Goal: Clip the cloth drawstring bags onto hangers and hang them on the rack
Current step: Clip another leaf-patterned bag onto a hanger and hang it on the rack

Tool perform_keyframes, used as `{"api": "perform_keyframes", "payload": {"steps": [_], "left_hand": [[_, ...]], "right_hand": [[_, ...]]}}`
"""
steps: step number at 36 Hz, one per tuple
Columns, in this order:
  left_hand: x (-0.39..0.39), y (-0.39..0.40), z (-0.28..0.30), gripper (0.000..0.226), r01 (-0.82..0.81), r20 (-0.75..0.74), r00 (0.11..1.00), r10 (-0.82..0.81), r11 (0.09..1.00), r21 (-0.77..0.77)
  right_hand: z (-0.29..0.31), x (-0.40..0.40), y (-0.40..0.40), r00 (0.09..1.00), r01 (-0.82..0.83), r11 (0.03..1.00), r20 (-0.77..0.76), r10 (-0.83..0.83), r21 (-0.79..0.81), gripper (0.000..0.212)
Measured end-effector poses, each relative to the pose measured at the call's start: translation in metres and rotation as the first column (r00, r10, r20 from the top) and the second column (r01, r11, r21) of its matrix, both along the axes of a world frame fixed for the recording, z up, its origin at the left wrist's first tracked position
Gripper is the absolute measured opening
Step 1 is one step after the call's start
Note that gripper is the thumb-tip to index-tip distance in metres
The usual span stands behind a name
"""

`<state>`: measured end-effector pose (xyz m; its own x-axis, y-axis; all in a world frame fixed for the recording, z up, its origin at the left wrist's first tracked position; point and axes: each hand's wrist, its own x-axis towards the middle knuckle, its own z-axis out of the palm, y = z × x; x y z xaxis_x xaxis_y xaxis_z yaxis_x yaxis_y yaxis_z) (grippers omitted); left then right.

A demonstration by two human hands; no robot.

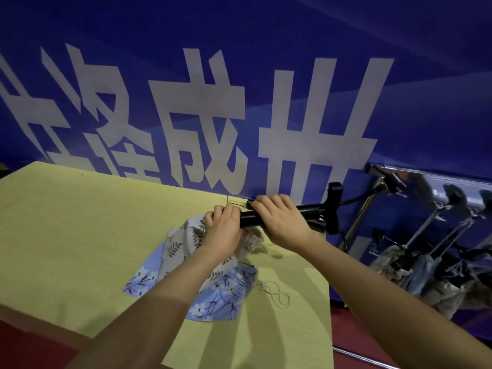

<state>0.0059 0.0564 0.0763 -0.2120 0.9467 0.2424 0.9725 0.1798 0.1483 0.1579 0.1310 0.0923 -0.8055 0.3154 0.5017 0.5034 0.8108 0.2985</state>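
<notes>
The person stands at the near edge of a yellow tabletop (66,235) with both arms extended toward 12 o'clock. The right hand (279,219) lies over a black hanger (308,210), fingers curled down around its thick horizontal bar, gripping it. The hanger is held just above the far edge of the tabletop, with its upright black neck rising at the 1 o'clock side of that hand. The left hand (222,225) sits just beside the right hand at its 9 o'clock side, fingers curled down at the left end of the bar; whether it pinches cloth or a clip there cannot be told, since the fingertips are hidden. Directly under both hands lies a beige drawstring bag (186,241) printed with brown leaf sprigs, bunched and partly lifted toward the bar. At its 6 o'clock side, touching it and partly under it, a blue drawstring bag (213,299) with white flowers lies flat on the tabletop, and its pale cord (277,296) loops loose at 3 o'clock. A metal rack (364,209) stands off the tabletop at 3 o'clock, with hung bags (415,265) on it. A blue banner (239,62) with large white characters fills the background.
</notes>
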Motion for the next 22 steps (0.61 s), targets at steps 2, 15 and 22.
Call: {"api": "perform_keyframes", "payload": {"steps": [2,15,22], "left_hand": [[-0.002,0.002,0.002,0.028,-0.013,0.036,0.999,0.013,1.0,0.004],[-0.005,-0.004,0.028,0.033,-0.082,0.372,0.927,0.048,0.994,0.076],[-0.009,-0.012,0.036,0.038,-0.163,0.531,0.844,0.081,0.981,0.109]], "right_hand": [[-0.002,0.005,-0.001,0.99,-0.048,0.998,-0.132,0.053,0.038,0.037],[-0.021,-0.009,-0.002,0.938,0.288,0.626,0.081,-0.338,-0.725,0.058],[-0.016,-0.033,-0.002,0.956,0.056,0.367,-0.056,-0.287,-0.928,0.027]]}}
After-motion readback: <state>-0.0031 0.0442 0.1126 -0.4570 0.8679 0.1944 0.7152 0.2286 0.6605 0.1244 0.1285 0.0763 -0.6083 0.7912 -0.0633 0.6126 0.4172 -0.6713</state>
